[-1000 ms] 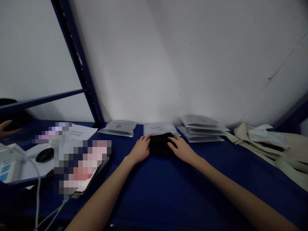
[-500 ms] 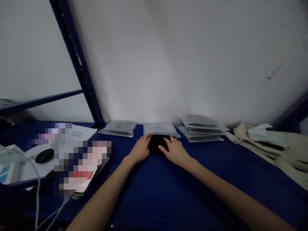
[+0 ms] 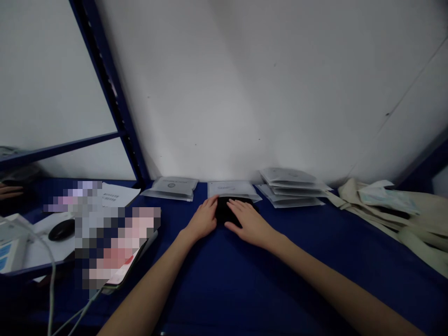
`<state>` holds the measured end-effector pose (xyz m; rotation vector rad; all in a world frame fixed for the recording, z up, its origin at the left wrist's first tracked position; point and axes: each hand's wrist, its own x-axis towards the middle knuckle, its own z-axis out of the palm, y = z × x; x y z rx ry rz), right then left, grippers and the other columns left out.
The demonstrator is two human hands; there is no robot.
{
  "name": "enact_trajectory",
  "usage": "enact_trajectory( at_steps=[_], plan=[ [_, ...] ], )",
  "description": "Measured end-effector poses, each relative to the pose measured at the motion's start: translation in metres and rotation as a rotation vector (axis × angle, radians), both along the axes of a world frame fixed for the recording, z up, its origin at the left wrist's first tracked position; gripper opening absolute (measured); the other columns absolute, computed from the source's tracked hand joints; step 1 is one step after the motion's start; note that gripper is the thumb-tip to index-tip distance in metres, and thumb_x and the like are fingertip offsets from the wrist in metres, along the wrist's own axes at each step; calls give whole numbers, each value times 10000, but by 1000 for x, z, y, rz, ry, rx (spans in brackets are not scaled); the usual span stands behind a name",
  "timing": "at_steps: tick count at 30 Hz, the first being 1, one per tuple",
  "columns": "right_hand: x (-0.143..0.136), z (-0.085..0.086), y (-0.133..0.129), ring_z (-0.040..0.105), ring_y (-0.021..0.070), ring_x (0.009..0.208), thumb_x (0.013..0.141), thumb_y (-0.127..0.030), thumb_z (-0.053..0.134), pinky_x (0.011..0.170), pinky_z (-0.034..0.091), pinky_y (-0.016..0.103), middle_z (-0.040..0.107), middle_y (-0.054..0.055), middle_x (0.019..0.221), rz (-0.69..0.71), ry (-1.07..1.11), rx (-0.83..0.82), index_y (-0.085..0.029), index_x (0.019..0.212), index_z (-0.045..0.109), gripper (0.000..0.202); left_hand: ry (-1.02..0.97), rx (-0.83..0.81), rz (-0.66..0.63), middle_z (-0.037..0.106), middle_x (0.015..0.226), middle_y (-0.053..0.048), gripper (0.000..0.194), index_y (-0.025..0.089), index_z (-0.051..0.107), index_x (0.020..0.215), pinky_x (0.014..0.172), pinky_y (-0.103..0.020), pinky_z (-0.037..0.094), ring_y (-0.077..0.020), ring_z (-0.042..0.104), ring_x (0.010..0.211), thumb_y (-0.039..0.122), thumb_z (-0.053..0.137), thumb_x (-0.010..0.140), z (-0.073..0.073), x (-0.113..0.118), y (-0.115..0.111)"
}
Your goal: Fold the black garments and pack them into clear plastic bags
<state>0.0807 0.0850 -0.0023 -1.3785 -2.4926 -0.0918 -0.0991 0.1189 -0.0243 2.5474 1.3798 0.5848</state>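
Observation:
A flat black item [image 3: 224,212], dark and soft-looking, lies on the blue tabletop [image 3: 224,280] between my hands; its exact kind is too dark to make out. My left hand [image 3: 204,217] rests along its left edge, fingers stretched forward with the tips at its far left corner. Across its right part lies my right hand [image 3: 247,221], open, fingers extended flat and thumb pointing left. Just behind the item, a frosted plastic bag [image 3: 231,187] with faint print lies flat by the wall.
A frosted bag [image 3: 171,186] lies at the back left, and several are stacked in a pile [image 3: 294,186] at the back right. Beige cloth [image 3: 430,210] lies far right. On the left are a phone [image 3: 121,275], a white cable [image 3: 52,289], papers [image 3: 115,193] and a black mouse [image 3: 62,230].
My right hand has slid slightly left and nearer over the black item, its fingers now pointing more to the left. My left hand stays at the left edge. Another person's hand appears at far left.

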Motion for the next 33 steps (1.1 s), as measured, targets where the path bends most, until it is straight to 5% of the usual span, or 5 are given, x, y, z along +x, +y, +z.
enact_trajectory(
  at_steps=[4,9,17,24,33],
  plan=[
    [-11,-2,-13,344,309,1285,820,-190,437,1029,281,487,368,151,1415,-78,-124,-17,-148,1386,352,573,36,-7,29,240,1475,-125,698,106,283,1372,1074,-405,274,-214,203,1353,48,374,683,1,0,-1],
    [-6,-5,5,332,299,1293,778,-40,350,1010,277,502,365,139,1419,-122,-189,-2,-198,1382,366,624,23,7,28,263,1465,-116,595,139,309,1358,1061,-409,286,-206,221,1344,99,355,766,0,1,0],
    [-12,-6,28,334,275,1283,769,-9,327,1018,241,472,385,134,1406,-136,-146,32,-207,1385,363,648,21,28,25,274,1456,-127,589,118,310,1353,1060,-409,289,-210,216,1344,103,359,766,0,1,0],
    [-31,-13,33,373,299,1236,821,-67,329,959,297,431,409,151,1377,-313,-100,49,-216,1373,389,574,33,-4,66,256,1465,-113,613,138,289,1366,1071,-417,258,-212,196,1350,116,369,758,4,2,-3],
    [-32,-22,71,325,300,1278,751,-62,369,1030,173,538,432,72,1377,-336,50,-33,-288,1330,438,625,31,28,63,273,1451,-115,598,130,290,1359,1075,-388,263,-210,207,1349,119,355,764,3,2,-3]
  ],
)
